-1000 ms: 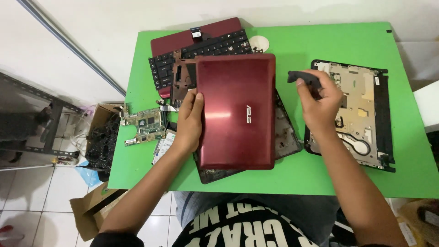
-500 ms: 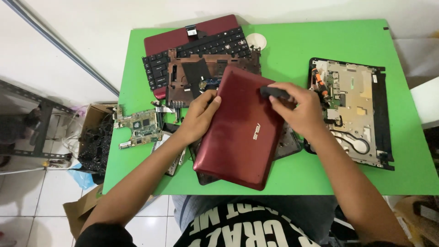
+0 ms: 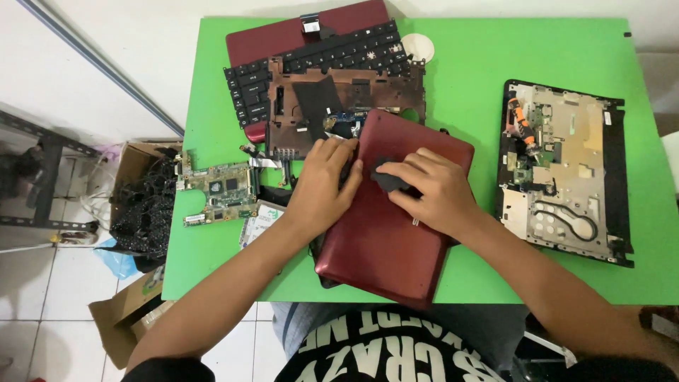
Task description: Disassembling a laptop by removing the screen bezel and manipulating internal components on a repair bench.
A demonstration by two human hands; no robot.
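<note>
Red laptop lid [image 3: 392,233] laid tilted at green table [image 3: 495,64] centre, over dark chassis. Left hand [image 3: 322,185] pressed flat, fingers together, at lid's left edge. Right hand [image 3: 431,189] pinching small black piece [image 3: 387,178], possibly cloth, on lid. Risk: lid slid off near table edge if pushed unevenly.

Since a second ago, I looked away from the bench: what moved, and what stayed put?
The red laptop lid was turned from square to slanted, its top corner swung right. The right hand brought its small black piece from above the grey chassis down onto the lid. The left hand stayed on the lid's left edge. The keyboard, circuit board and chassis did not move.
</note>
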